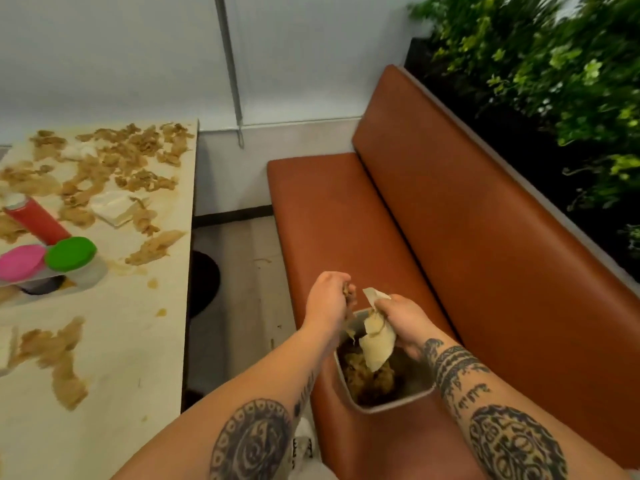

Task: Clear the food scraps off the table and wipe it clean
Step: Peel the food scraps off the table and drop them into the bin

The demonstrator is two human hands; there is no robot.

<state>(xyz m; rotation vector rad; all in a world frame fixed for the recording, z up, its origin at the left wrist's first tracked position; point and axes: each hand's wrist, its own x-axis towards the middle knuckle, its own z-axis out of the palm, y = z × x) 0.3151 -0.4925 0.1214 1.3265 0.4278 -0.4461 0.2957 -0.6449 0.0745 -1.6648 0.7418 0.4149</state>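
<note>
A grey bin [393,403] sits on the orange bench seat, part full of brown food scraps [372,374]. Above it my left hand [329,299] pinches a clump of brown scraps at its fingertips. My right hand [398,317] grips a soiled white napkin [375,344] that hangs over the bin's mouth. The pale table [131,341] stands at the left, smeared with brown scraps [114,161] across its far half and with another smear [55,355] near its front. White napkins [112,206] lie among the scraps.
A red bottle [34,221] lies on the table beside jars with a pink lid [20,262] and a green lid [71,253]. The orange bench backrest [485,209] runs along the right, with green plants [571,81] behind it. Between table and bench is a narrow strip of floor [242,265].
</note>
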